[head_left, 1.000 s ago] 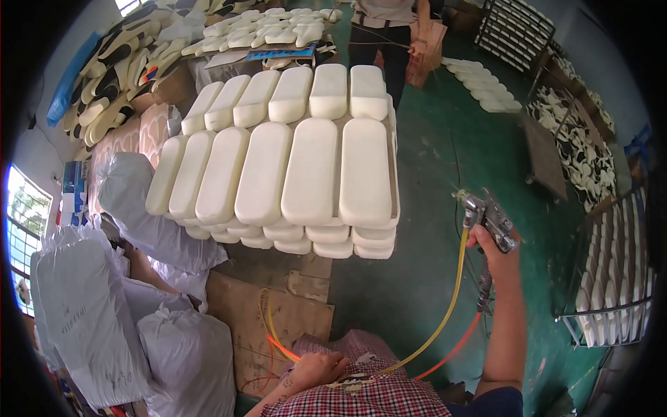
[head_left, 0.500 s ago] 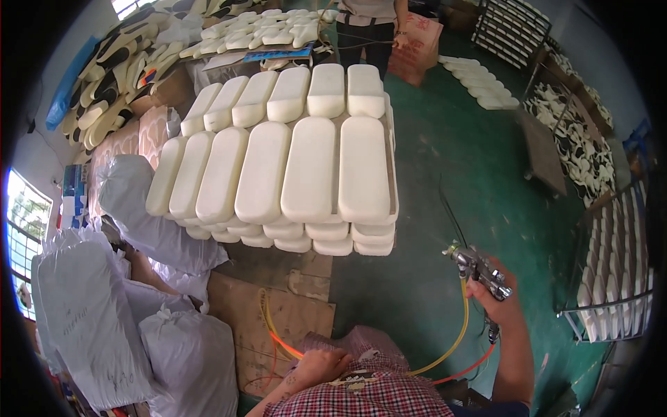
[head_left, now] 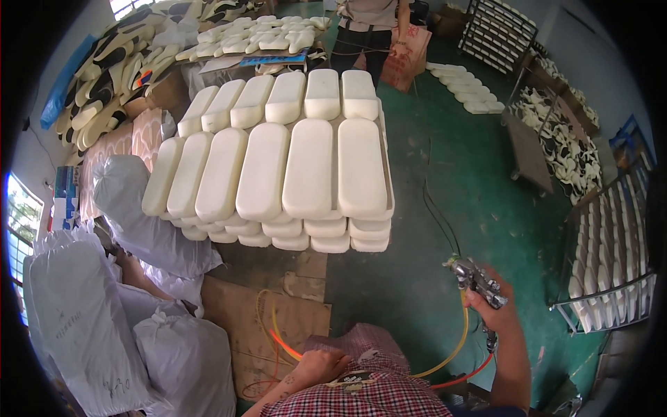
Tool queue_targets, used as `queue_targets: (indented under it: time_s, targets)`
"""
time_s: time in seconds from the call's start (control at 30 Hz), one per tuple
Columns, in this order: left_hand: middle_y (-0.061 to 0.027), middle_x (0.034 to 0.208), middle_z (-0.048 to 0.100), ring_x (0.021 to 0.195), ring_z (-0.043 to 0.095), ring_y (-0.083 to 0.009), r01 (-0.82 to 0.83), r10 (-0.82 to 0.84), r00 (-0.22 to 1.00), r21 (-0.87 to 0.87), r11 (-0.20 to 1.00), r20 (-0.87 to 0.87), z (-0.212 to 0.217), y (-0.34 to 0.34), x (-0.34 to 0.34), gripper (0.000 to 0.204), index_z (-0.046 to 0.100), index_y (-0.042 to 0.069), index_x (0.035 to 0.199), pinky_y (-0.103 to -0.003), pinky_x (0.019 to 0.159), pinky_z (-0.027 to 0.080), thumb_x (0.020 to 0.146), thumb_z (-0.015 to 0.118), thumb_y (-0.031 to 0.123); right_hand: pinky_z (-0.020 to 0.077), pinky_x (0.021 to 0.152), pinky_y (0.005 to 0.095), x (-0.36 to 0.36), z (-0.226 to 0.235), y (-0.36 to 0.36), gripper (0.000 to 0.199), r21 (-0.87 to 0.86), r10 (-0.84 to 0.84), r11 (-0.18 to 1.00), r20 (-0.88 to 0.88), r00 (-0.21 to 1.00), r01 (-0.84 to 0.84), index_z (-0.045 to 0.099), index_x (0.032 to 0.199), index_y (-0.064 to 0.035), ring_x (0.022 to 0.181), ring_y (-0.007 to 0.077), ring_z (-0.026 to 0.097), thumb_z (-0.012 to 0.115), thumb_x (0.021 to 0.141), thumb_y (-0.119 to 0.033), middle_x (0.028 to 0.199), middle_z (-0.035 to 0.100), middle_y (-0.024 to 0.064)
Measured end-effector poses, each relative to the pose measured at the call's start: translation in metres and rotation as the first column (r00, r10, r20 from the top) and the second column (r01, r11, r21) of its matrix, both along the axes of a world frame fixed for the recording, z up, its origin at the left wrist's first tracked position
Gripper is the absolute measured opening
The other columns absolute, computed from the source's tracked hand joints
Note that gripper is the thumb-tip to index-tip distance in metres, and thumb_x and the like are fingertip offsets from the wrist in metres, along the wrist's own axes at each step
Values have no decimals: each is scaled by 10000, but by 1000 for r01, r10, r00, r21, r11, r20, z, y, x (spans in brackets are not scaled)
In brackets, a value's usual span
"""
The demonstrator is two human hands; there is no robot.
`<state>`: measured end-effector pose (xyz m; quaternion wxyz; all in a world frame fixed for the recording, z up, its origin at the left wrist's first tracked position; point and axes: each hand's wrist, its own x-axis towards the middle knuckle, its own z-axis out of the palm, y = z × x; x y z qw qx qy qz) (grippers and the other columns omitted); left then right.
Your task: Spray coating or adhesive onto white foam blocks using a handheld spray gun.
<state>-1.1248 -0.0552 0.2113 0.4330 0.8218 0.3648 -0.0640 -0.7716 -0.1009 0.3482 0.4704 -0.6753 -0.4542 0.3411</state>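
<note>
My right hand (head_left: 495, 299) is wrapped round the handle of a metal spray gun (head_left: 475, 281), its nozzle pointing up and left. A yellow hose (head_left: 464, 326) and a red hose (head_left: 462, 375) hang from the gun and run toward my waist. My left hand (head_left: 326, 364) rests against my checked shirt (head_left: 340, 399), fingers curled in; whatever they hold, if anything, is hidden. In front stands a stack of cream-coloured, rounded foam-like blocks (head_left: 307, 167), laid in two rows on a board with more layers below. A gap separates the gun from the stack.
White sacks (head_left: 184, 361) crowd the left, beside flattened cardboard (head_left: 267, 320). Another person (head_left: 365, 38) stands behind the stack, holding a thin cord or hose. Racks of pale pieces (head_left: 608, 257) line the right; a brown board (head_left: 526, 149) leans nearby. Dark thin lines cross the green floor (head_left: 403, 201).
The view has shifted slightly. My right hand still grips the spray gun, which is tilted a little differently. My left hand stays at the shirt.
</note>
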Motion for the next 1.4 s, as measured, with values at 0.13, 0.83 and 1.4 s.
queue_targets:
  time_s: [0.13, 0.83, 1.4]
  targets:
    - [-177, 739, 647, 717, 632, -379, -1, -1, 995, 15, 1000, 105, -1, -4, -8, 370, 633, 79, 848, -487, 635, 502, 917, 474, 406, 521, 647, 280, -24, 7, 11, 515, -2, 41, 999, -77, 996, -42, 472, 1274, 5, 686, 126, 608, 661, 800, -65, 891, 640, 72]
    - [-164, 796, 668, 771, 649, -349, -49, 47, 999, 81, 996, 19, 6, -7, -16, 378, 659, 117, 942, -460, 684, 520, 912, 465, 439, 496, 630, 265, -8, 21, 21, 440, 112, 13, 994, 9, 1000, -14, 519, 1222, -2, 655, 104, 582, 636, 802, -57, 801, 613, 31]
    - [-178, 786, 653, 769, 634, -364, -161, 165, 986, 144, 976, -16, 15, 8, 15, 350, 642, 73, 853, -470, 658, 514, 899, 493, 387, 482, 613, 259, 27, 1, 66, 427, 235, -92, 968, 9, 996, 87, 530, 1211, -5, 638, 96, 567, 642, 803, -58, 763, 607, 28]
